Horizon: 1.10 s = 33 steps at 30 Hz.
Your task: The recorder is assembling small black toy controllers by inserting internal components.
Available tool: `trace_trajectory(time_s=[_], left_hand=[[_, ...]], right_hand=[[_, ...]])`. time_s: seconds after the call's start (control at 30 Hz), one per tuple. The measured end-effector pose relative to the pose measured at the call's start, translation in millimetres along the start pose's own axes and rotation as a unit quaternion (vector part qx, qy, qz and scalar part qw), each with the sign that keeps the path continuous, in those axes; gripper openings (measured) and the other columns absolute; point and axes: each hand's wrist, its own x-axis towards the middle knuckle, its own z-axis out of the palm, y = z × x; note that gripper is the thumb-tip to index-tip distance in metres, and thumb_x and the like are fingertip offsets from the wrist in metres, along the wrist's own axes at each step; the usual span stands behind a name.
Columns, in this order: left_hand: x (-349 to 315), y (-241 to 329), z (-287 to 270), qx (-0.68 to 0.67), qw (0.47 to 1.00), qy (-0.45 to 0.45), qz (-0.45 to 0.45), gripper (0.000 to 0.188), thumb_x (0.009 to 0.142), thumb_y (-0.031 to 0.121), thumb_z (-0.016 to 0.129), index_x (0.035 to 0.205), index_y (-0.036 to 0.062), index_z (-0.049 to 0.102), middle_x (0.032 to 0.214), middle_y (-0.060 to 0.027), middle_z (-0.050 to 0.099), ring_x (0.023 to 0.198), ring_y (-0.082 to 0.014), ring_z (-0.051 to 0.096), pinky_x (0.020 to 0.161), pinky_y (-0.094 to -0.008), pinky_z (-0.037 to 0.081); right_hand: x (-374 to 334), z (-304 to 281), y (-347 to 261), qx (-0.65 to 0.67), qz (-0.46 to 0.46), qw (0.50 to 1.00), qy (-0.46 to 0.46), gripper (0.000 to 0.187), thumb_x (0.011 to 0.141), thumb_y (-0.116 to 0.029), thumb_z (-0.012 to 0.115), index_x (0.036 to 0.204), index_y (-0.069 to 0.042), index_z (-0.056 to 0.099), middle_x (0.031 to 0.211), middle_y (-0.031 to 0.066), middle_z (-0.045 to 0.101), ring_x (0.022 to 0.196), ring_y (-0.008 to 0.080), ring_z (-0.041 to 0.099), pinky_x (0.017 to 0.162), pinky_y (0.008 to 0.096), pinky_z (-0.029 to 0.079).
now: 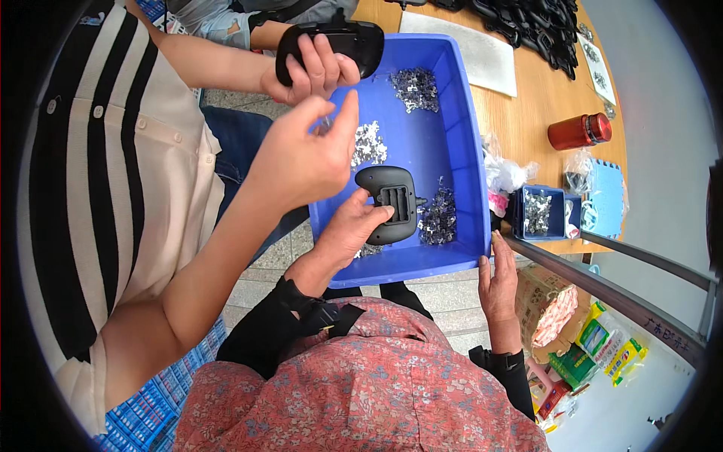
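My left hand (348, 232) holds a black plastic housing (392, 203) with a ribbed slot over the blue bin (468, 151). My right hand (497, 280) rests open against the bin's near right corner, holding nothing. Piles of small metal clips (438, 218) lie in the bin, with another pile of clips (414, 87) at its far end. A co-worker in a striped shirt reaches in from the left; that hand (301, 154) pinches a small metal piece just above my housing. Another person's hand (312, 71) at the top grips a similar black housing (331, 41).
On the wooden table to the right stand a red bottle (578, 130) and a small blue box (536, 211) of metal parts. Black parts (535, 22) are heaped at the far end beside a white sheet (482, 56). A metal rail (602, 280) and floor packages (602, 339) lie right.
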Motion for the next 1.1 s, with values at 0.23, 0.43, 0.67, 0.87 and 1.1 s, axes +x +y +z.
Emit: trace_trajectory(time_s=[0.23,0.43,0.67,0.87,1.1], left_hand=[[-3,-1,1,0.009,1.0,0.011,-0.012,0.043,0.094,0.013,0.063,0.132,0.0016,0.047,0.107,-0.0146,0.068,0.093,-0.018,0.068,0.081,-0.0315,0.055],[-5,-3,-2,0.024,0.999,0.008,-0.035,0.046,0.096,0.008,0.06,0.139,0.0036,0.043,0.114,-0.0099,0.065,0.099,-0.0151,0.066,0.086,-0.0295,0.055],[-4,-8,-2,0.037,0.999,0.002,-0.03,0.044,0.096,0.011,0.061,0.136,0.0044,0.045,0.105,-0.0094,0.067,0.09,-0.0131,0.066,0.078,-0.0272,0.054],[-4,-6,4,0.032,0.999,0.01,-0.031,0.042,0.092,0.009,0.063,0.131,0.0005,0.047,0.104,-0.0126,0.069,0.091,-0.0153,0.067,0.08,-0.0286,0.054],[-5,-8,4,0.034,0.999,0.012,-0.027,0.041,0.093,0.009,0.062,0.13,0.0012,0.048,0.106,-0.0122,0.069,0.092,-0.0152,0.068,0.081,-0.0286,0.054]], right_hand=[[-9,10,0,0.041,0.06,0.997,-0.016,0.04,0.099,-0.015,0.051,0.132,0.007,0.047,0.12,0.0288,0.056,0.112,0.0457,0.054,0.098,0.0487,0.043],[-12,13,4,0.039,0.053,0.998,-0.015,0.042,0.101,-0.018,0.048,0.133,0.009,0.046,0.121,0.0304,0.056,0.113,0.0458,0.054,0.1,0.049,0.043],[-9,11,0,0.064,0.056,0.996,-0.016,0.043,0.1,-0.016,0.048,0.136,0.007,0.045,0.125,0.0289,0.055,0.116,0.0443,0.053,0.101,0.0485,0.042],[-15,16,9,0.052,0.063,0.997,-0.014,0.043,0.1,-0.015,0.05,0.137,0.006,0.045,0.126,0.0286,0.055,0.116,0.0442,0.054,0.102,0.0482,0.042],[-14,14,8,0.043,0.059,0.997,-0.014,0.04,0.1,-0.016,0.05,0.133,0.007,0.047,0.124,0.0289,0.056,0.116,0.0445,0.054,0.101,0.0477,0.043]])
